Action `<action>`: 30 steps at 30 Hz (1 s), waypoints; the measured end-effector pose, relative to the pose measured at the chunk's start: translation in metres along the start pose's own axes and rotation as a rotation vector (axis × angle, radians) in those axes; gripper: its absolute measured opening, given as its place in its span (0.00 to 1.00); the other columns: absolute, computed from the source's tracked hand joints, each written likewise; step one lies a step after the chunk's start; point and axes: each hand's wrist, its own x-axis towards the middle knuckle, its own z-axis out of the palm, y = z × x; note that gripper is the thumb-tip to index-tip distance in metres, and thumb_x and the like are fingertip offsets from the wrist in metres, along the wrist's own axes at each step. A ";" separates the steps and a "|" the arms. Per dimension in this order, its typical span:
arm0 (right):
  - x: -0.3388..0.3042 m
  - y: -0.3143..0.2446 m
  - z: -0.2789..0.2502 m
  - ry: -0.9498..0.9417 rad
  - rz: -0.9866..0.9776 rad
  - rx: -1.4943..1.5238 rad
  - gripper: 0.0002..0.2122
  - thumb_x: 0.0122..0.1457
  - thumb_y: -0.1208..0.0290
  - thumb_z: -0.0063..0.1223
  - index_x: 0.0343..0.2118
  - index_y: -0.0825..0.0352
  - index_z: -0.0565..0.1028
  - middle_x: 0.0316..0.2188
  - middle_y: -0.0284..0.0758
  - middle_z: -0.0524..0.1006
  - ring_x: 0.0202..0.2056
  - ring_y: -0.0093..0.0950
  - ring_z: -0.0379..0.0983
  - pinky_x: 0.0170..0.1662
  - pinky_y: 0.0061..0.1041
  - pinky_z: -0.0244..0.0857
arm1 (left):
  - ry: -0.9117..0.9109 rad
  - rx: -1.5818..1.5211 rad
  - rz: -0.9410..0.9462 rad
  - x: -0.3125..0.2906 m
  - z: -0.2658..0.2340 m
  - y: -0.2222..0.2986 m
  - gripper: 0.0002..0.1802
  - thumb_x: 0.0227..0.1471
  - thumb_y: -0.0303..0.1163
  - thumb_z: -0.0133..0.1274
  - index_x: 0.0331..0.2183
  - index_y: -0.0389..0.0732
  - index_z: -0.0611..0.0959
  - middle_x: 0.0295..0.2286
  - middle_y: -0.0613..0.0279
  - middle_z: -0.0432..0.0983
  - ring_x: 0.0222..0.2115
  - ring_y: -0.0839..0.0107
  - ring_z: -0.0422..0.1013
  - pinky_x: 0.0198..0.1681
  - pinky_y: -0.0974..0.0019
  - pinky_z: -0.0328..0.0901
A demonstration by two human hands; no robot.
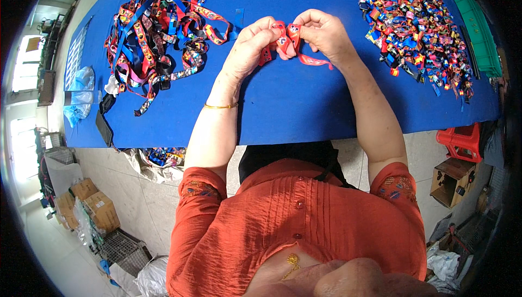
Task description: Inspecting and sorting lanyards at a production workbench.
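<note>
Both hands hold a red printed ribbon (294, 34) above the blue-covered table. My left hand (254, 41) pinches one part of it between thumb and fingers, and a short piece shows below that hand. My right hand (323, 33) grips another part close by, with the thumb and forefinger pressed together. A narrow tail of the ribbon hangs down beneath the right hand. To the left of my hands lies a loose tangled pile of colourful printed ribbons (142, 41), red, blue and multicoloured.
A wide heap of small colourful ribbon pieces (416, 20) covers the table's far right, beside a green plastic crate (477, 33). The blue tablecloth (304, 107) ends just before my body. A red stool (460, 140) stands at the right; cardboard boxes (100, 210) sit on the floor at left.
</note>
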 end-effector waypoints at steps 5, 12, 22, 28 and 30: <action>-0.003 -0.005 0.001 -0.101 0.025 0.073 0.10 0.59 0.71 0.54 0.40 0.70 0.77 0.27 0.28 0.78 0.24 0.14 0.69 0.27 0.12 0.63 | 0.004 0.071 -0.013 0.001 0.001 -0.001 0.07 0.59 0.30 0.45 0.31 0.38 0.75 0.26 0.58 0.78 0.25 0.73 0.73 0.32 0.71 0.68; -0.002 -0.010 -0.003 -0.136 0.008 0.042 0.12 0.58 0.70 0.53 0.42 0.70 0.77 0.30 0.30 0.79 0.29 0.17 0.71 0.34 0.15 0.64 | 0.053 0.067 -0.010 0.002 0.000 -0.003 0.08 0.60 0.31 0.46 0.30 0.38 0.75 0.26 0.59 0.77 0.25 0.74 0.72 0.32 0.72 0.68; -0.002 -0.013 0.000 -0.093 -0.062 0.174 0.09 0.61 0.72 0.55 0.40 0.71 0.76 0.34 0.34 0.79 0.38 0.21 0.75 0.45 0.20 0.68 | 0.076 -0.029 0.061 0.002 -0.002 0.002 0.09 0.62 0.30 0.47 0.32 0.36 0.78 0.30 0.57 0.80 0.28 0.72 0.76 0.35 0.69 0.71; 0.002 -0.008 -0.003 0.095 -0.251 0.192 0.10 0.60 0.73 0.57 0.42 0.72 0.76 0.38 0.35 0.79 0.40 0.20 0.76 0.47 0.20 0.68 | 0.232 -0.151 0.253 0.007 -0.013 0.000 0.09 0.59 0.34 0.54 0.33 0.38 0.82 0.29 0.59 0.80 0.27 0.70 0.76 0.36 0.65 0.73; 0.002 -0.007 -0.004 0.106 -0.281 0.246 0.10 0.61 0.74 0.57 0.42 0.72 0.76 0.38 0.35 0.79 0.40 0.21 0.76 0.47 0.20 0.69 | 0.209 -0.139 0.243 0.006 -0.017 0.000 0.09 0.60 0.35 0.53 0.34 0.38 0.81 0.29 0.59 0.80 0.28 0.70 0.76 0.37 0.65 0.72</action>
